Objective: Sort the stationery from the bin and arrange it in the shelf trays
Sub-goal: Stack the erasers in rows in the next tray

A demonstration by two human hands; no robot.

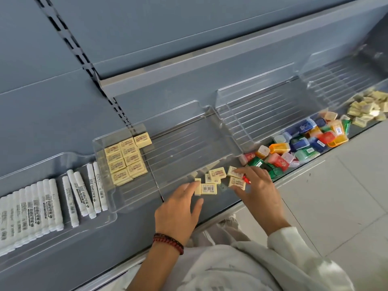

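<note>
**Inspector:** Nearest the camera, a white sleeve [294, 240] and a beaded bracelet [169, 241]. State of the hands?

**Assessor:** The left hand [178, 211] is spread, with its fingertips on a barcode-up eraser. That eraser is one of the loose erasers [217, 173] by the front edge of the shelf [218, 204]. The right hand [258, 187] is arched over more of them. I cannot tell whether it pinches one.

**Inspector:** Hazards?

**Assessor:** Three, in my judgement.
- The loose erasers lie close to the front edge, so a hasty sweep could push one onto the tiled floor [336, 198].
- A small red item [247, 180] sits by the right fingers. If it were gathered up with the erasers, it would land missorted.
- A careless drop could disturb the rowed erasers [126, 159] in the clear tray [178, 148].

**Inspector:** Surroundings?

**Assessor:** White tubes [79, 192] lie in the tray toward the shelf's left end. To the right is a ribbed tray [252, 114] with a heap of coloured cases [304, 143] before it. There are further yellow erasers [367, 106] toward the right end. A blue-grey back panel [147, 38] with a slotted upright [84, 57] stands behind. No bin is in view.
</note>
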